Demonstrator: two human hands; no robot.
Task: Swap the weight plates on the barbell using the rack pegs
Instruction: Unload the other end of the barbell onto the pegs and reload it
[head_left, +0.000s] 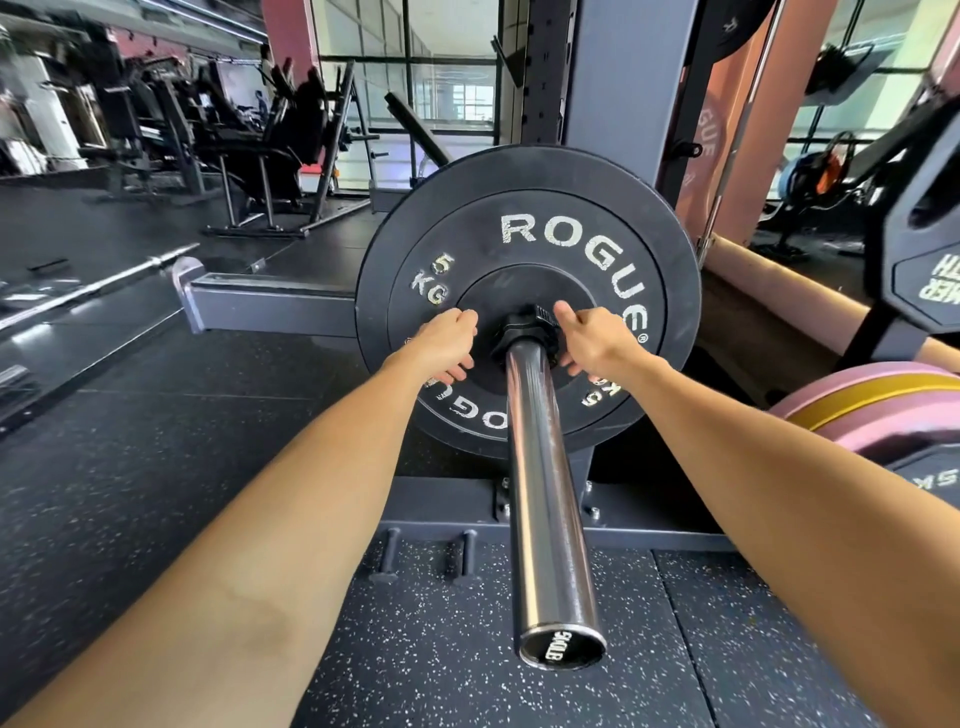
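- Against the rack upright (613, 78), the black 5 kg plate (524, 228) is sitting fully home on the barbell sleeve (545, 499), which is sticking out toward the camera with its outer length bare.
- At the right edge of the view, pink plates (883, 410) and a black plate (924, 249) are hanging on what look to be rack pegs; the pegs themselves are hidden behind them.
- At the base of the rack, two short pegs (387, 553) are sticking up from the floor frame with nothing on them.
- At the plate's hub, a black collar (524, 335) is clamping round the sleeve, touching the plate face.
- Left hand (447, 345) is reaching to the collar's left side, fingers curling against the plate hub; whether it is actually gripping the collar, cannot tell.
- Right hand (592, 338) is working the collar's right side, thumb on the lever at top, fingers wrapping under: gripping the collar.
- Progress, judging from this: early. Collar not yet off, plate not yet pulled.
- Remaining: release and slide the collar off, pull the 5 kg plate, park it on a peg, load the replacement, re-clamp.
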